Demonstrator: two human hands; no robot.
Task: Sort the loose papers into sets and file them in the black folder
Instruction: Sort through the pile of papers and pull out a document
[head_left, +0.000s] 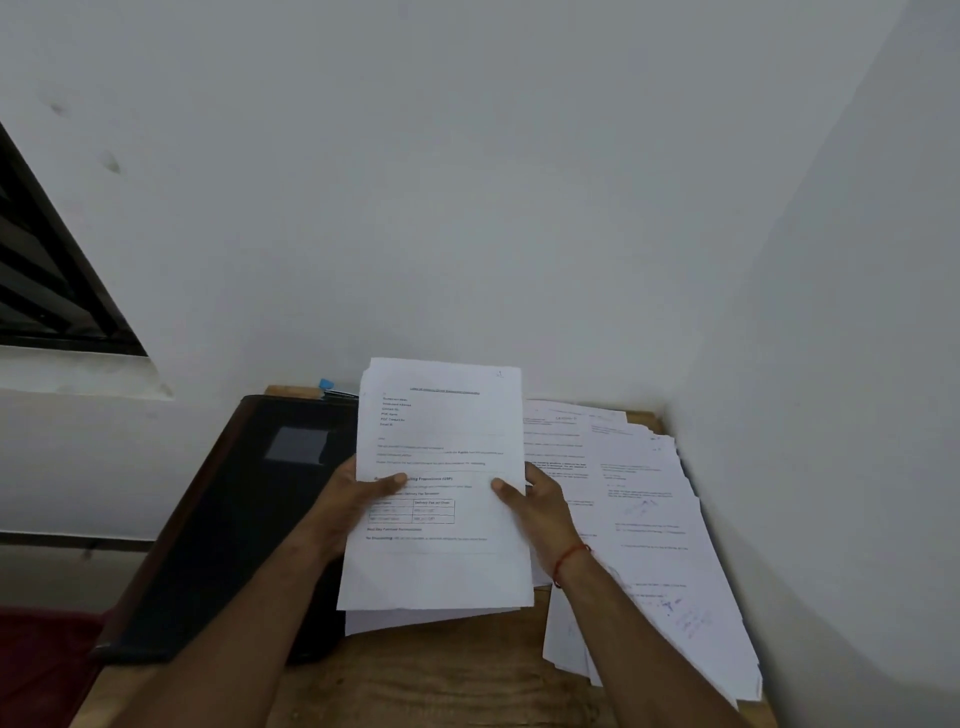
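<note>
A corner desk setting: pale walls, a dark window, bare wood.
A brown wooden tabletop (467, 675) sits pushed into a corner where a plain white back wall (467, 208) meets a white side wall (857, 364) on the right. High on the left is a dark-framed window with horizontal slats (47, 291), with a white ledge (72, 371) just below it. A small light-blue tab (326, 384), too small to identify, shows at the table's far edge. Dark red fabric (36, 665) fills the lower left corner, off the table.
</note>
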